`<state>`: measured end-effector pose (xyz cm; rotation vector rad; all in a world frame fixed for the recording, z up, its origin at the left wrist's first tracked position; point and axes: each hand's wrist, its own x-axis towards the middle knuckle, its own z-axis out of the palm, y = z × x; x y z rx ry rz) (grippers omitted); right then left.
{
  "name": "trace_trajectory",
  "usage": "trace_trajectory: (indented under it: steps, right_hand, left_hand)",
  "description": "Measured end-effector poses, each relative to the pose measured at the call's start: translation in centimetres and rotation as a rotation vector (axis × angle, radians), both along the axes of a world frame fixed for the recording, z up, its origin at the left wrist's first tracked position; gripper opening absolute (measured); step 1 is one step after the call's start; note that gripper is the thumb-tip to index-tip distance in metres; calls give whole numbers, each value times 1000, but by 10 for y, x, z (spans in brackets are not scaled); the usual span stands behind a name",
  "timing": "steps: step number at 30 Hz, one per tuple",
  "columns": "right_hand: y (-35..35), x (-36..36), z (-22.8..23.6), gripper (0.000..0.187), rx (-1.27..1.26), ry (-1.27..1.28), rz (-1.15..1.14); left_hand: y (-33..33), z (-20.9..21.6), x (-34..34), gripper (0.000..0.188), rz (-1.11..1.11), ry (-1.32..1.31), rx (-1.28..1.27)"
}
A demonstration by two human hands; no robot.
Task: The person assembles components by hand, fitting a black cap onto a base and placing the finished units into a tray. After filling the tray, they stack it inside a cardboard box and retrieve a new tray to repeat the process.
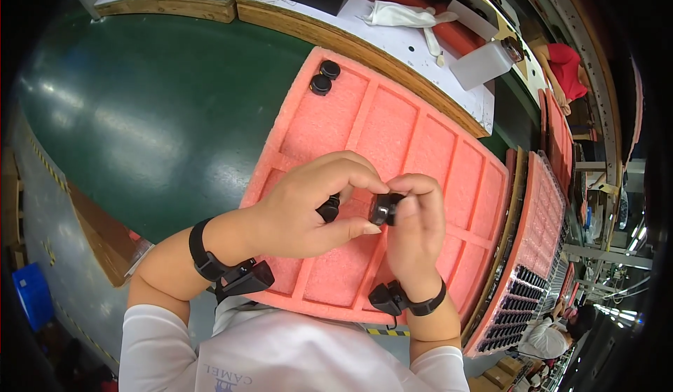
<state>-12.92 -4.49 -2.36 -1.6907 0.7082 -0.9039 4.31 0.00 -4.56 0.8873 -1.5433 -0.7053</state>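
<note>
Pinching black part (381, 210) (lettered shirt (287, 353))

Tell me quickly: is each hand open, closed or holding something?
Left hand: half-curled beside a small black part; whether it holds anything cannot be told.
Right hand: closed, holding that small black part.

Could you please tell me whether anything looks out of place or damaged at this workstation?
Nothing looks clearly spilled or damaged. At most, the crumpled white glove-like cloth on the white-topped wooden bench seems slightly untidy, because it lies bunched rather than flat.
</note>
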Motion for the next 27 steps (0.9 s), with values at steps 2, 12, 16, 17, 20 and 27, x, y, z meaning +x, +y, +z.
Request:
trace_trajectory:
  steps: [2, 12, 16, 17, 20, 27]
  right_hand:
    - [-9, -4, -2, 19, 135, -222, 77]
    - [-7, -4, -2, 15, 50, -248, 71]
    - [-2, -1, -1, 14, 152, -122, -18]
    - [-2, 1, -1, 14, 40, -105, -4]
    - [-5, 1, -2, 14, -185, -68, 26]
    - [2, 3, 7, 16, 46, -18, 1]
  left_hand:
    - [1, 0, -1, 37, -35, 79, 43]
    - [2, -1, 0, 37, -9, 50, 25]
    - [2, 1, 1, 37, 13, 13, 4]
    - [2, 1, 0, 37, 15, 4, 4]
    - [2, 0, -1, 37, 14, 14, 8]
    - [3, 1, 0, 37, 27, 28, 29]
